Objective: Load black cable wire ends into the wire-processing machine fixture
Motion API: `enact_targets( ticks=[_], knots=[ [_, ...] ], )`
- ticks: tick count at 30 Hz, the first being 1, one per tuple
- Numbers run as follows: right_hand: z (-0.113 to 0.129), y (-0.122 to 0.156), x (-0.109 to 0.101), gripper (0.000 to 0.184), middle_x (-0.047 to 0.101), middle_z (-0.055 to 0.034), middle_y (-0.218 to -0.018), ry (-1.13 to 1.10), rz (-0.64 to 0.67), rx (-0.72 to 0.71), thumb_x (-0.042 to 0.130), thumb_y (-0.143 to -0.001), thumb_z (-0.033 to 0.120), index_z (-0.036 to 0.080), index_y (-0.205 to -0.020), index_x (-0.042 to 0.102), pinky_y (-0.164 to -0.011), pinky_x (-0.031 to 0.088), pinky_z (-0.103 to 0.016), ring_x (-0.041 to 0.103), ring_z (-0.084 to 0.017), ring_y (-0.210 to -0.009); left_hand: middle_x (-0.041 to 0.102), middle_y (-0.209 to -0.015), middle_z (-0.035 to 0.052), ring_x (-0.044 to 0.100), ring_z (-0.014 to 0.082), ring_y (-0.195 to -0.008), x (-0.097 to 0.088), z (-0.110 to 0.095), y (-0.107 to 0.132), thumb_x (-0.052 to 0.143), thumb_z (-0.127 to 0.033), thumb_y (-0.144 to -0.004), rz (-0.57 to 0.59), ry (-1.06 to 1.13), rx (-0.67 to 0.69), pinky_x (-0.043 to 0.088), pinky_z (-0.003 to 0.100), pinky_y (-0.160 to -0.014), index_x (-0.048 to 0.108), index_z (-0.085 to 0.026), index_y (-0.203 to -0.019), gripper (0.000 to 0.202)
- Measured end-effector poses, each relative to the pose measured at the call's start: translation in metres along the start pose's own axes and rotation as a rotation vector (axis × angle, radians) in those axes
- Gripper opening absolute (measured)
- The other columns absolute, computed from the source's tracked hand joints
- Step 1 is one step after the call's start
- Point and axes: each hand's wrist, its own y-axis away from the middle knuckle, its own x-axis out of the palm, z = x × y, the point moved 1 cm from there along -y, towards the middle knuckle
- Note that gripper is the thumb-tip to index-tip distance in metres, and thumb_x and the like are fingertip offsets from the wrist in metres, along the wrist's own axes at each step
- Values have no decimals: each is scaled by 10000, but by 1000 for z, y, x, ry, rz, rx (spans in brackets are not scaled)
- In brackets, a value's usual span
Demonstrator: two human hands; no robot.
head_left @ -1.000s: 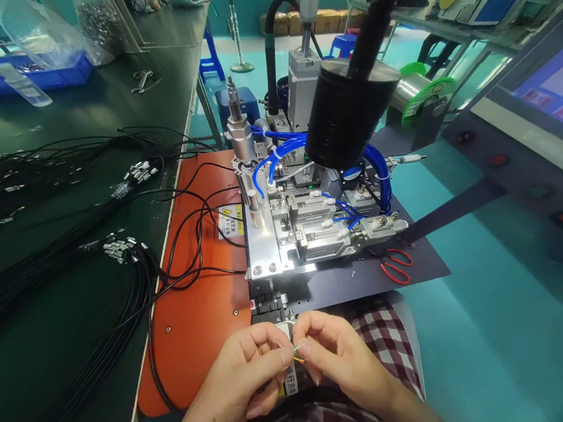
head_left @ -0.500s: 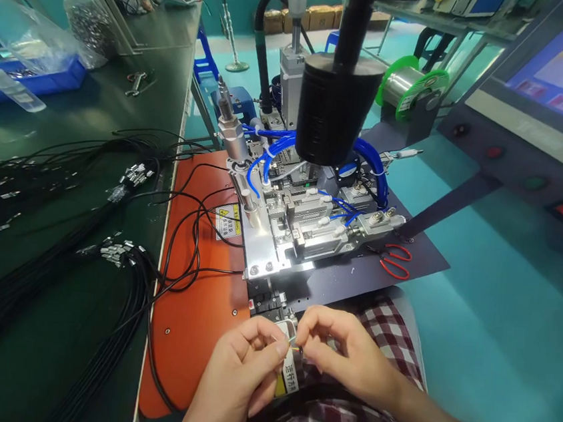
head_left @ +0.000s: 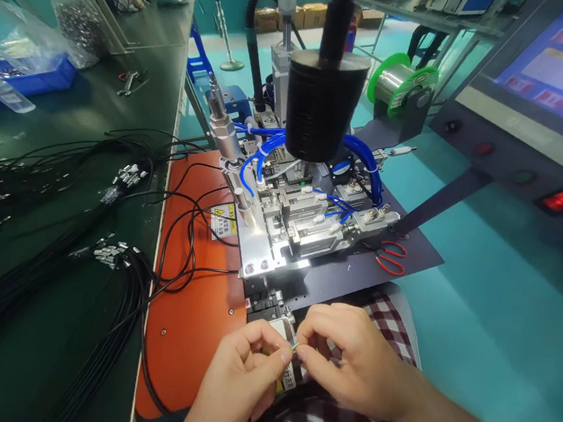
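Note:
My left hand (head_left: 252, 366) is closed in a pinch, thumb against forefinger, on thin coloured wires (head_left: 294, 348). From the right, my right hand (head_left: 341, 355) pinches the same wires, its fingertips almost meeting those of the left. Only a short light green and yellowish stretch shows between the two hands; the rest is covered by fingers. Just beyond the hands stands a metal machine (head_left: 310, 227) with clamps, cylinders and blue air tubes. Part of a white label (head_left: 289, 378) with printed characters shows below the fingertips.
Black cables (head_left: 115, 307) with metal ends lie in bundles on the dark green bench (head_left: 95, 111). Loose cable loops cross the orange plate (head_left: 186, 349). Red-handled scissors (head_left: 391, 257) rest right of the machine. A black nozzle (head_left: 325, 108) hangs above it, and a control panel (head_left: 519, 155) juts in at right.
My right hand has shifted slightly, and its thumb and forefinger have closed together on the wires. The fingertips of both hands are nearer each other. The whole view has moved a little.

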Motion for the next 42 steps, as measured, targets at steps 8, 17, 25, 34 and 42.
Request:
enact_targets(
  ticks=[8,17,25,34,42],
  knots=[
    [-9,-7,2,136,575,13,-635,-327,85,238,540,-747,93,178,-646,570,-533,389,-226,504,-123,-586,330,-363,-117,225,17,-313,2,2,2,704,-400,-732,-8,-47,6,158,159,-364,539,-176,-677,283],
    [-23,-1,18,150,509,49,-581,-711,85,368,597,-810,296,156,-758,588,-461,348,-205,444,-74,-450,402,-460,-94,239,-1,-309,-2,2,-3,675,-382,-749,35,29,-18,112,162,-345,550,-161,-690,261],
    [-13,2,27,177,477,48,-558,-655,-80,385,598,-787,310,155,-711,564,-460,321,-213,419,-87,-478,488,-526,-68,270,-16,-304,-1,0,-3,677,-393,-755,35,114,-9,102,169,-354,557,-149,-680,282],
    [-11,18,51,102,513,45,-609,-585,-159,392,563,-826,195,178,-726,572,-530,374,-219,463,-98,-547,338,-362,-121,206,16,-316,-2,7,-3,646,-403,-767,-1,69,1,96,172,-360,537,-174,-699,263],
    [-9,7,26,117,504,38,-589,-614,-151,414,571,-779,266,157,-754,605,-518,343,-234,433,-107,-538,315,-375,-125,188,18,-318,-1,7,0,642,-384,-774,-6,39,6,106,162,-350,527,-183,-702,242]
  ],
)
